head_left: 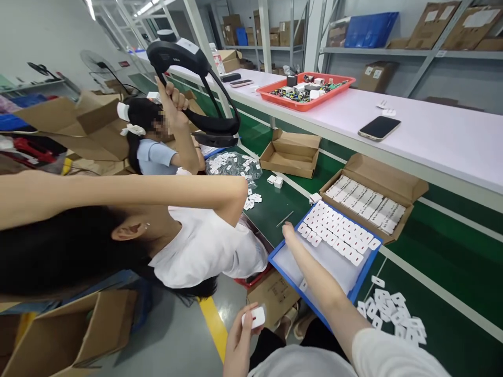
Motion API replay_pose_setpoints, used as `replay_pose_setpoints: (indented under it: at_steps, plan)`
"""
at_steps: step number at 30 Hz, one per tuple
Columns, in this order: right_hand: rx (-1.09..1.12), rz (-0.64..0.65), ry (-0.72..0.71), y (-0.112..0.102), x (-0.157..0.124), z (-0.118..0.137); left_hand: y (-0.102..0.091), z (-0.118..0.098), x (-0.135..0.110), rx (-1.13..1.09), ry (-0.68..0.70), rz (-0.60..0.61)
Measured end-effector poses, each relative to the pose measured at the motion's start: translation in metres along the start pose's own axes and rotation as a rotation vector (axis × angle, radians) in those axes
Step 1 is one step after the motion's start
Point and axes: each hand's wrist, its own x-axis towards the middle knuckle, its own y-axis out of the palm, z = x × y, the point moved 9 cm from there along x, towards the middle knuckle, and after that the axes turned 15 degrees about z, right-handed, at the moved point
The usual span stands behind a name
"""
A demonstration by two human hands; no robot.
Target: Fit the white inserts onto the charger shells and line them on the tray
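Note:
My left hand [239,343] is low in front of me, closed on a small white plastic part [254,317]. My right arm reaches forward to the far left corner of a blue tray [283,247]. My right hand [291,235] rests at that corner, and its fingers are hidden from me. Rows of small white parts [338,235] fill the far half of the tray. The near half shows a bare white liner. A loose heap of the same white parts [393,311] lies on the green belt to the right of my arm.
A cardboard box of white parts [369,201] sits behind the tray, and an empty box [291,152] and a bag of parts [231,165] lie farther along. A co-worker in white [204,246] leans close at left. Another person [157,146] lifts a black headset [188,57]. A phone [379,127] and a red tray [306,89] are on the shelf.

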Motion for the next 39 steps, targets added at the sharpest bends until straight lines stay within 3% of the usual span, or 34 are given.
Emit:
replay_pose_setpoints:
  at_steps: [3, 6, 8, 11, 15, 20, 28, 33, 39]
  plan:
    - [0.052, 0.139, 0.085, 0.017, -0.068, -0.019, 0.024, -0.023, 0.012, -0.016, 0.072, 0.127]
    - [0.112, 0.289, 0.102, 0.033, -0.150, -0.028, 0.065, -0.045, 0.023, 0.105, 0.148, 0.336]
    - [0.124, 0.265, 0.059, 0.030, -0.192, -0.025, 0.094, -0.054, 0.024, 0.214, 0.207, 0.479]
    - [0.092, 0.088, -0.028, 0.008, -0.229, -0.012, 0.130, -0.056, 0.019, 0.270, 0.249, 0.657]
    - [0.095, -0.079, -0.048, -0.019, -0.258, -0.002, 0.165, -0.057, 0.005, 0.283, 0.250, 0.911]
    - [0.091, -0.228, -0.105, -0.028, -0.298, 0.014, 0.191, -0.064, -0.016, 0.356, 0.283, 1.132]
    - [0.087, -0.407, -0.134, -0.031, -0.327, 0.018, 0.207, -0.059, -0.034, 0.306, 0.237, 1.255]
    - [0.008, -0.468, -0.160, -0.033, -0.351, 0.025, 0.209, -0.073, -0.046, 0.302, 0.264, 1.274]
    - [0.052, -0.353, -0.175, -0.017, -0.358, 0.040, 0.208, -0.099, -0.057, 0.284, 0.403, 1.358]
